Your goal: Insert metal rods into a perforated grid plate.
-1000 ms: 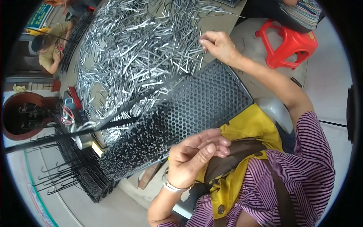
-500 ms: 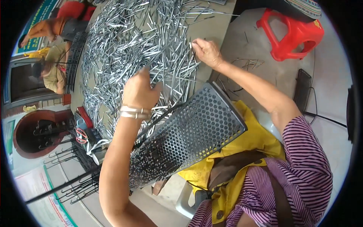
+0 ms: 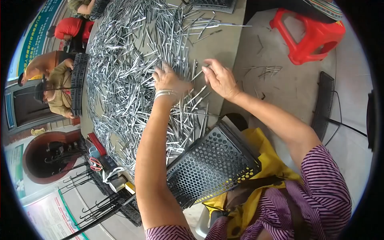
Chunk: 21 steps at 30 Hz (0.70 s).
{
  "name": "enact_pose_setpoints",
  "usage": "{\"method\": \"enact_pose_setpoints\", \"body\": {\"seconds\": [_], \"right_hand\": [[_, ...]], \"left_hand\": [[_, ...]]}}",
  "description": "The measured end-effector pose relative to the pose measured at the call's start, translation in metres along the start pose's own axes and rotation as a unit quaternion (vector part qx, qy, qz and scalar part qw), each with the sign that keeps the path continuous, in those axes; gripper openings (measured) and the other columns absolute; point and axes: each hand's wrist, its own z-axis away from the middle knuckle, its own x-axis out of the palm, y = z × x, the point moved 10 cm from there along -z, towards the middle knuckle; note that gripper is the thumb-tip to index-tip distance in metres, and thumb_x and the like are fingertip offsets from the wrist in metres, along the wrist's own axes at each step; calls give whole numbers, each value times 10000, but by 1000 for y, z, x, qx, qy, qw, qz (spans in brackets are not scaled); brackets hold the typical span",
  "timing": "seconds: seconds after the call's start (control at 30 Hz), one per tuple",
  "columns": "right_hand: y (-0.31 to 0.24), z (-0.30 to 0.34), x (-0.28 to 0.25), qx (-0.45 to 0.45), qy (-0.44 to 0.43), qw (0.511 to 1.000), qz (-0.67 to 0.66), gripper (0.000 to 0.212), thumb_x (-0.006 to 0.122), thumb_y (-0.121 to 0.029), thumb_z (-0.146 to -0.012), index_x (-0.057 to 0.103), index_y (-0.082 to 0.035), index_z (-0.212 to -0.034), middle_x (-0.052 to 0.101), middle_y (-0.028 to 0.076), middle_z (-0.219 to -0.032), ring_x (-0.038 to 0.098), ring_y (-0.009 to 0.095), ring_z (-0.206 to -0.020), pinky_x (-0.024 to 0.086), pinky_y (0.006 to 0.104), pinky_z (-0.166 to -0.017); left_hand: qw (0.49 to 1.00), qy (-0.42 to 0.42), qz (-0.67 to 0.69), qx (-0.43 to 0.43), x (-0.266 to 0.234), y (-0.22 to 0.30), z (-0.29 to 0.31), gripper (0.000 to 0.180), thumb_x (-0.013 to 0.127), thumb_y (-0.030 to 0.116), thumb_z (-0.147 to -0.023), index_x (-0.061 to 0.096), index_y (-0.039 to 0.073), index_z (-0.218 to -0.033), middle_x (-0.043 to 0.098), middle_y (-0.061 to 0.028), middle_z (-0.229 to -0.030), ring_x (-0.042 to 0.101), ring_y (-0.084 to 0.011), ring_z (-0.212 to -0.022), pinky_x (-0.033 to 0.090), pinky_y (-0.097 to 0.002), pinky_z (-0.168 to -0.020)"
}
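Note:
Many thin silver-grey sticks (image 3: 124, 92) lie heaped across the table in front of me. My left hand (image 3: 170, 83) rests on the heap with its fingers spread, its thumb side blurred by motion; I see nothing held in it. Beside it, at the table's near right edge, my right hand (image 3: 221, 80) pinches a thin grey stick (image 3: 197, 75) that points toward the left hand. A black perforated rack (image 3: 216, 154) with round holes leans over my lap, tilted, below both hands. Dark thin tips crowd its lower left end, partly hidden by my left forearm.
A red plastic stool (image 3: 308, 38) stands on the floor at the right, with loose sticks (image 3: 270, 71) nearby. Another black rack (image 3: 323, 98) is at far right. Red-handled scissors (image 3: 95, 164) and black hooks (image 3: 94, 204) are at lower left. Other people (image 3: 60, 88) sit across the table.
My left hand has moved right over the heap, closer to the right hand. The right hand has shifted slightly right and down. The view has shifted, showing more people at the left.

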Motion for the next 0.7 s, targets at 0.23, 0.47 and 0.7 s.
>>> {"method": "enact_pose_setpoints", "body": {"seconds": [0.23, 0.47, 0.7], "right_hand": [[-6, -2, 5, -12, -9, 1000, 4, 208, 469, -159, -852, 468, 5, -980, 507, 58, -557, 511, 147, -494, 417, 274, -504], [-9, 3, 3, -34, 5, 998, 46, 167, 483, -159, -832, 473, -21, -926, 533, 74, -551, 551, 261, -531, 427, 357, -509], [-9, 4, 2, -46, 17, 996, 78, 161, 496, -161, -825, 479, -32, -920, 553, 103, -607, 560, 278, -572, 437, 361, -525]], "left_hand": [[995, 29, 10, -97, -2, -40, -43, 900, 662, 299, -519, 262, -57, -1244, 405, -199, -1232, 380, -335, -1151, 312, -347, -963], [973, 34, 9, -227, -15, -57, -33, 488, 552, 204, -629, 505, 54, -1092, 496, -107, -1168, 425, -260, -1133, 359, -385, -895], [977, 100, -77, -173, -13, -43, -29, 403, 574, 217, -672, 497, 46, -1028, 585, -103, -1011, 565, -250, -942, 392, -419, -807]]}}
